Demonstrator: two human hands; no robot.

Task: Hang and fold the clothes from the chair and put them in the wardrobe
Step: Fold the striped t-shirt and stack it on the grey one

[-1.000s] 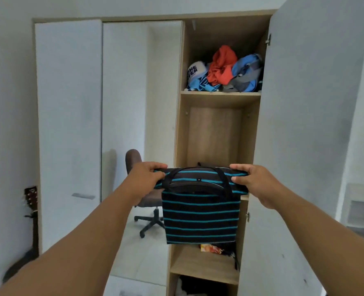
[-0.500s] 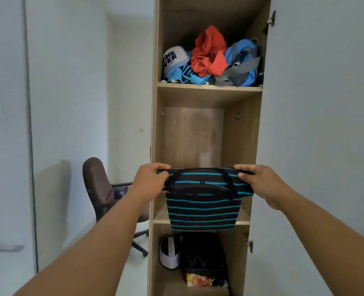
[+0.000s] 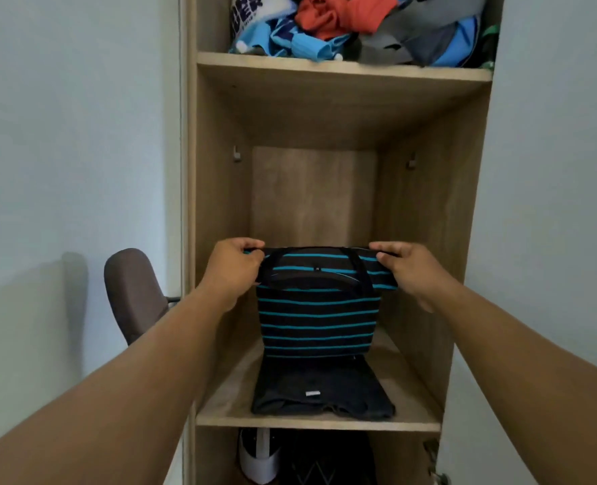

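**Striped shirt held before the open wardrobe**

A pale wall fills the left of the frame; the wooden wardrobe (image 3: pixel 325 110) stands open at centre. Its top shelf (image 3: pixel 342 70) carries a heap of crumpled clothes (image 3: pixel 353 26). A brown chair (image 3: pixel 132 295) shows at lower left. On the middle shelf (image 3: pixel 318 423) lies a folded dark garment (image 3: pixel 321 390). Above it hangs the folded striped shirt (image 3: pixel 318 320), each top corner pinched in a closed grip by the left hand (image 3: pixel 234 271) and right hand (image 3: pixel 407 269).

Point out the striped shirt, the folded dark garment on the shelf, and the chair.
striped shirt (image 3: pixel 319 322): head view, on its hanging striped front.
folded dark garment (image 3: pixel 319 386): head view, on its top face.
chair (image 3: pixel 130 292): head view, on the brown backrest.
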